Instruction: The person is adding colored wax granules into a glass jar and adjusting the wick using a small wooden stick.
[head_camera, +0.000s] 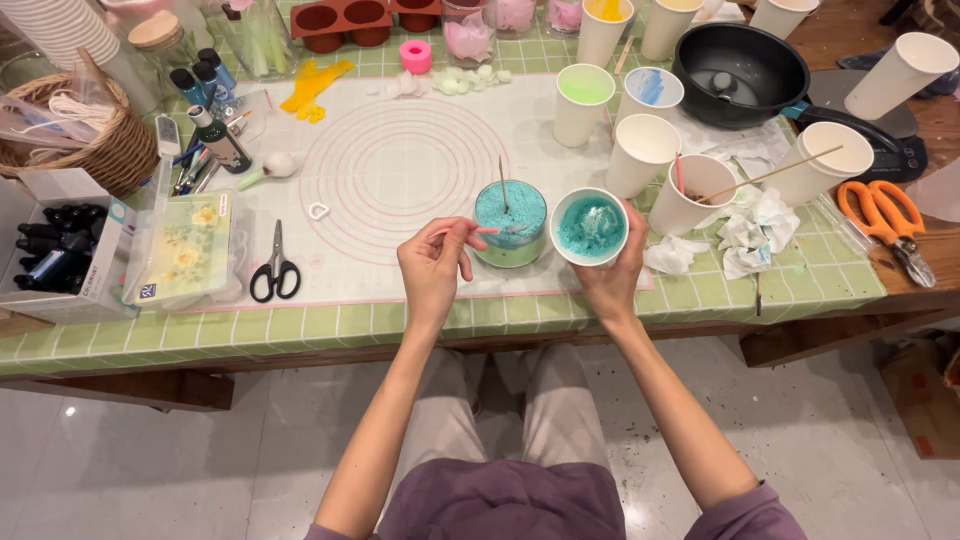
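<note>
glass jar: stands on the white silicone mat near the tabletop's front edge, filled to the brim with teal granular wax, a thin wick stick upright in its middle – it looks set close so both hands can work over it.
left hand: fingers pinched shut on a slim pink spoon, its tip reaching over the jar's rim.
right hand: wrapped around a white paper cup, held just beside the jar and tilted a little toward it; teal residue coats the inside.
other cups: one with pale green filling, one smeared blue, one apparently empty, two holding stirring sticks.
black pot: back right, dark inside – contents unclear.
tabletop: green checked cloth, crumpled tissues, black scissors, orange scissors, wicker basket at the left.
</note>
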